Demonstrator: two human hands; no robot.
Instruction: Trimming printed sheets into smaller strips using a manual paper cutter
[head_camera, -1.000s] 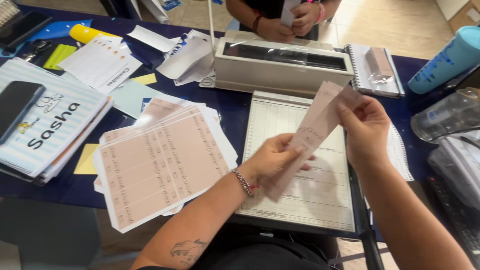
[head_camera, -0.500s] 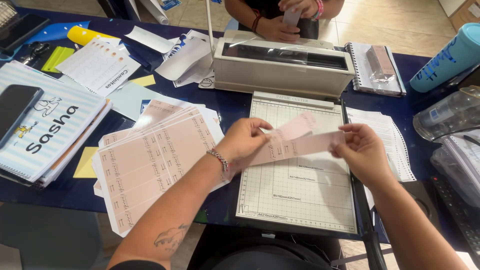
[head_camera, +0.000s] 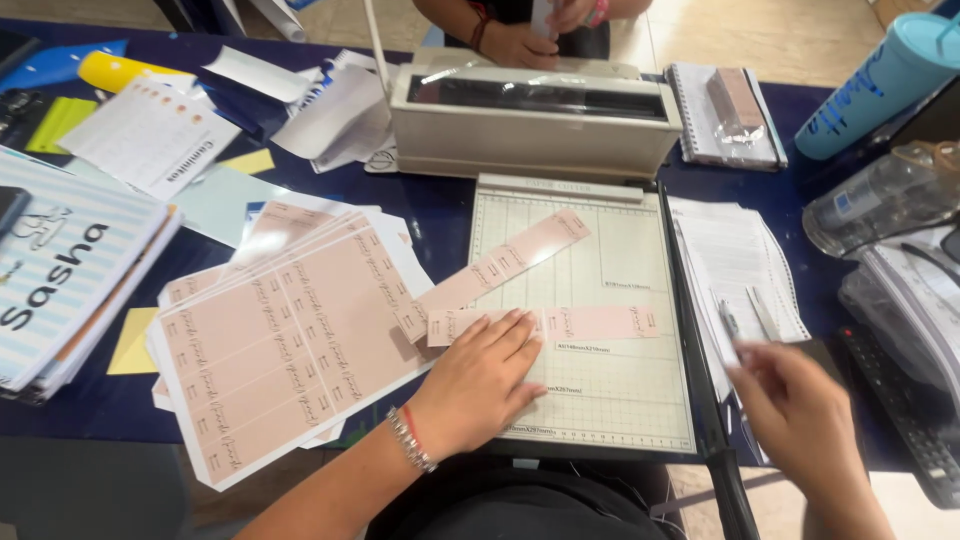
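Note:
My left hand (head_camera: 483, 378) lies flat, fingers spread, on the gridded board of a paper trimmer (head_camera: 600, 390), pressing the left end of a pink paper strip (head_camera: 595, 322). A second pink strip (head_camera: 500, 268) lies slanted across the board's upper left. My right hand (head_camera: 795, 412), blurred, is at the trimmer's right edge by the black cutting arm (head_camera: 700, 400), fingers apart, holding nothing that I can see. A fanned stack of pink printed sheets (head_camera: 270, 345) rests left of the trimmer.
A beige binding machine (head_camera: 530, 115) stands behind the trimmer, with another person's hands (head_camera: 520, 42) beyond it. White papers (head_camera: 740, 260), a spiral notebook (head_camera: 725, 110), a teal tumbler (head_camera: 880, 85) and a clear bottle (head_camera: 880, 205) sit right. Striped notebooks (head_camera: 70, 270) and loose papers lie left.
Both hands held the pink strips up in the air; now the strips lie on the trimmer board. My left hand presses one flat and my right hand has moved to the cutting arm.

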